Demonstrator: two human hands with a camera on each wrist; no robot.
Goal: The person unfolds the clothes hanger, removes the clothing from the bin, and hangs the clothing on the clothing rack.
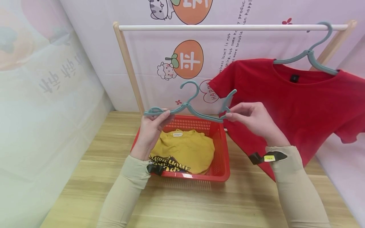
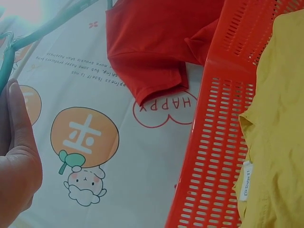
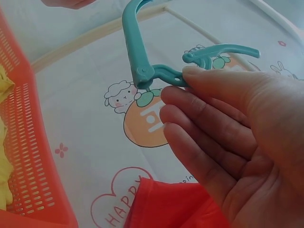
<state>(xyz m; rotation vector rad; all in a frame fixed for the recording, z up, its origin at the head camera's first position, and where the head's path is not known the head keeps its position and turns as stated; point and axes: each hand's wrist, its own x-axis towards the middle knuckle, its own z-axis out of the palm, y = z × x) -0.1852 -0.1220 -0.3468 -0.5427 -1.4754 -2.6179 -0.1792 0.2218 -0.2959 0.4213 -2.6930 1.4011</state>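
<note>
A teal folding hanger [image 1: 186, 106] is held up in front of the rack, hook upward, above the basket. My left hand [image 1: 152, 129] pinches its left arm, whose end piece lies folded along it. At the other end my right hand [image 1: 252, 118] pinches a small hinged piece [image 3: 168, 75] between thumb and index finger, its other fingers loosely bent. One part of that end sticks upward. Below, a yellow T-shirt [image 1: 188, 147] with dark printed lettering lies in a red basket [image 1: 225, 158]. The left wrist view shows only part of my left hand, at its left edge.
A rack with a white rail [image 1: 199, 28] and wooden posts [image 1: 128, 66] stands at the back. From the rail's right end, a red T-shirt [image 1: 299, 104] hangs on another teal hanger [image 1: 309, 52], close to my right hand. The basket sits on a wooden table [image 1: 94, 177].
</note>
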